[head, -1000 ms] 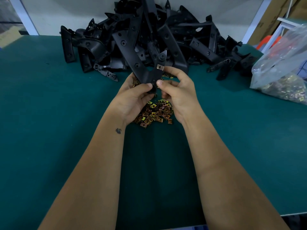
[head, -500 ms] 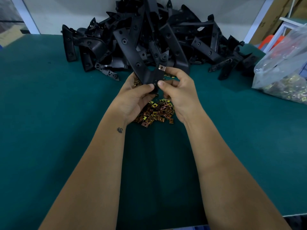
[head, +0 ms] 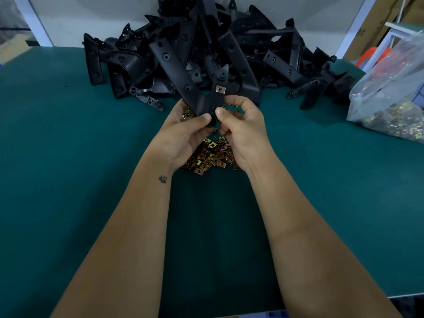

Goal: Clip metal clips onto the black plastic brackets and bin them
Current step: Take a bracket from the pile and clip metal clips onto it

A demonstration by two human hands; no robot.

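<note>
Now both hands meet over the green surface [head: 68,180], holding one V-shaped black plastic bracket [head: 197,97] upright above the loose heap of small brass-coloured metal clips [head: 211,154]. The left hand [head: 183,136] grips the bracket's near tip, thumb across its face, fingers curled behind. The right hand [head: 243,127] pinches the same tip from the right, thumb beside the left thumb. One square metal clip [head: 220,89] already sits on the bracket's right arm, just beyond the fingers. Whether a second clip lies in the right hand, I cannot tell. The step looks like seating a clip: keep the left grip firm, slide the clip straight along the edge until its hole lines up, then press with the thumb. Skewing it could jam or spring it off. Far behind lies the big pile of black plastic brackets [head: 263,53]; at far right, a clear plastic bag of clips [head: 390,92].
</note>
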